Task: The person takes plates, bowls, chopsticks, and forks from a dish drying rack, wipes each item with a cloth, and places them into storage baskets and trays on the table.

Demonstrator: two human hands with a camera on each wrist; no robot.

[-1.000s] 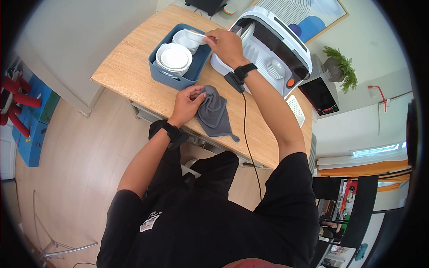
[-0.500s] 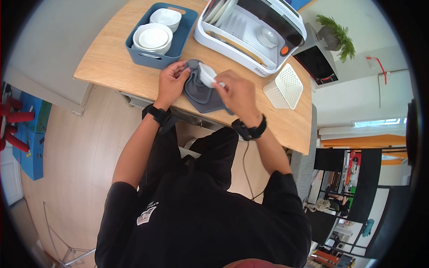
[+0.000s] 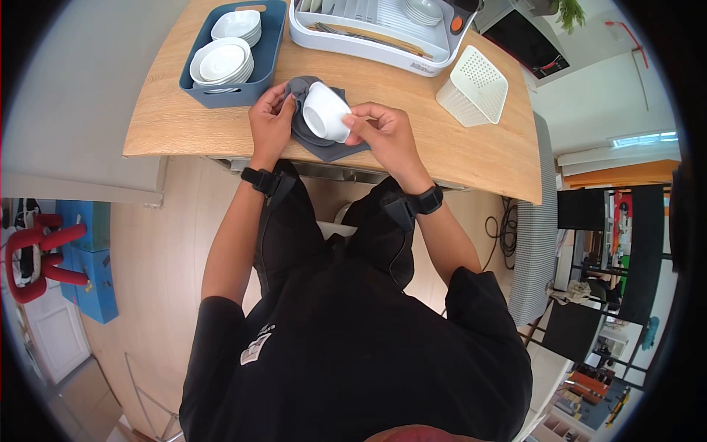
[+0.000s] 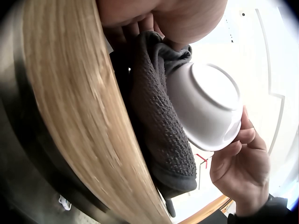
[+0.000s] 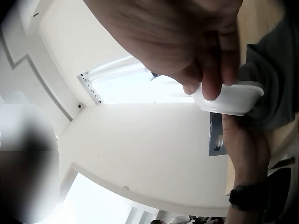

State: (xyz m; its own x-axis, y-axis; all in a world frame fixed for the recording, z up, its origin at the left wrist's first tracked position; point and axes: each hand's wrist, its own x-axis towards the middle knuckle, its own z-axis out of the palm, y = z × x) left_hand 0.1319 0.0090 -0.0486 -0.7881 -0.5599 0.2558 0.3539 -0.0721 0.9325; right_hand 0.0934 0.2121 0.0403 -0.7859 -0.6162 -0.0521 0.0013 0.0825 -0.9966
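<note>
A white bowl [image 3: 326, 112] is tilted on its side over the grey cloth [image 3: 329, 152], its foot ring toward the left. My right hand [image 3: 388, 140] pinches the rim between thumb and fingers on the right side. My left hand [image 3: 271, 127] holds a bunched part of the cloth against the bowl's left side. In the left wrist view, the terry cloth [image 4: 161, 123] lies along the outer wall of the bowl [image 4: 198, 109]. The right wrist view has the bowl [image 5: 233, 99] beneath my right fingers, its far side against the cloth.
A blue bin [image 3: 270, 62] with stacked white bowls [image 3: 221, 65] stands at the back left. Behind the cloth is a white dish rack [image 3: 361, 46] with plates, bowls and chopsticks. A perforated white basket [image 3: 471, 92] stands to the right. The table's front edge is close to my wrists.
My right hand has carried the bowl from the blue bin to the cloth, and the bowl now leans against it. The left hand keeps its hold on the cloth. The head view has shifted.
</note>
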